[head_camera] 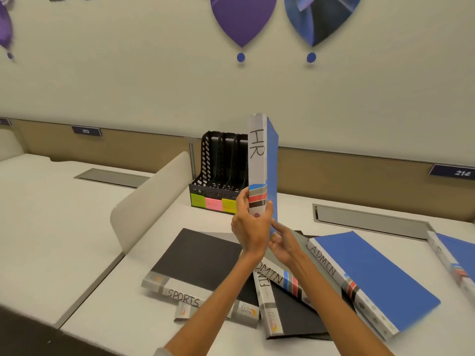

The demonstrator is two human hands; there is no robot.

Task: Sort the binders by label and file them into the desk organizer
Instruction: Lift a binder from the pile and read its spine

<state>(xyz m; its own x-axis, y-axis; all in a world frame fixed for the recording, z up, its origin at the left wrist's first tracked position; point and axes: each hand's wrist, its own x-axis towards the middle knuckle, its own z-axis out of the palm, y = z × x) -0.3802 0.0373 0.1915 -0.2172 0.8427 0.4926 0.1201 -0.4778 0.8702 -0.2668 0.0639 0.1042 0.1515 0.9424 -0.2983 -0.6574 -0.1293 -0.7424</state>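
Observation:
I hold a blue binder (pixel 272 160) upright above the desk, its white spine marked "HR" facing me. My left hand (pixel 250 227) grips the spine's lower end around the coloured stripes. My right hand (pixel 282 244) pinches the bottom edge of the blue cover. Behind the binder stands the black mesh desk organizer (pixel 218 160) with green, pink and yellow notes on its front; its right side is hidden. On the desk lie a black "SPORTS" binder (pixel 198 255), a blue "ADMIN" binder (pixel 372 276) and another "ADMIN" binder (pixel 280 276) under my right arm.
A white curved divider (pixel 151 199) stands left of the organizer. One more blue binder (pixel 455 255) lies at the right edge. A black binder (pixel 295 319) sits partly under the others. Cable hatches (pixel 370 219) are set into the desk, which backs onto a tan partition.

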